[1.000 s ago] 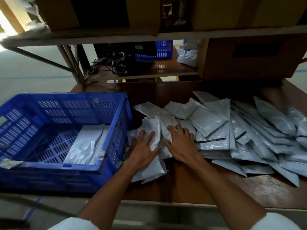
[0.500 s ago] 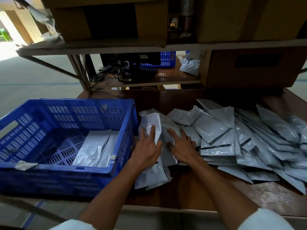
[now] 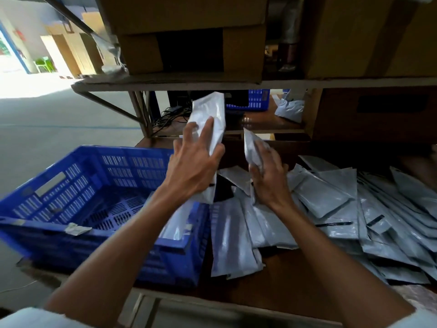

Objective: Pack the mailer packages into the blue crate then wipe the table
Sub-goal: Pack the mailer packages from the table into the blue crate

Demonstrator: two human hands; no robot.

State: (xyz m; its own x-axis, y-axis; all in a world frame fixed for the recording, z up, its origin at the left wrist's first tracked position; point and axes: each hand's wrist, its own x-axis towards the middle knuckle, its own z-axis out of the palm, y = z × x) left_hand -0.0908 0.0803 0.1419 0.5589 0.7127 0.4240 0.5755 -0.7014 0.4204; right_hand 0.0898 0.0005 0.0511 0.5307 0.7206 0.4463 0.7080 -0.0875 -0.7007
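Wooden table point(image 3: 283, 280) under shelves point(image 3: 236, 85): one mailer point(image 3: 210, 114) is held upright over the right wall of the crate point(image 3: 118, 166), left hand point(image 3: 196, 171) fingers spread along it, thumb clamped round its edge. The right hand point(image 3: 269, 178) pinches a smaller mailer point(image 3: 251, 147) above the pile point(image 3: 331, 209). They look light, limp and slick, so gripping mid-body likely beats a corner.

Both forearms reach forward; left hand point(image 3: 196, 166), fingers splayed, holds a long mailer point(image 3: 211, 112), right hand point(image 3: 268, 179) grips a small mailer point(image 3: 251, 145)
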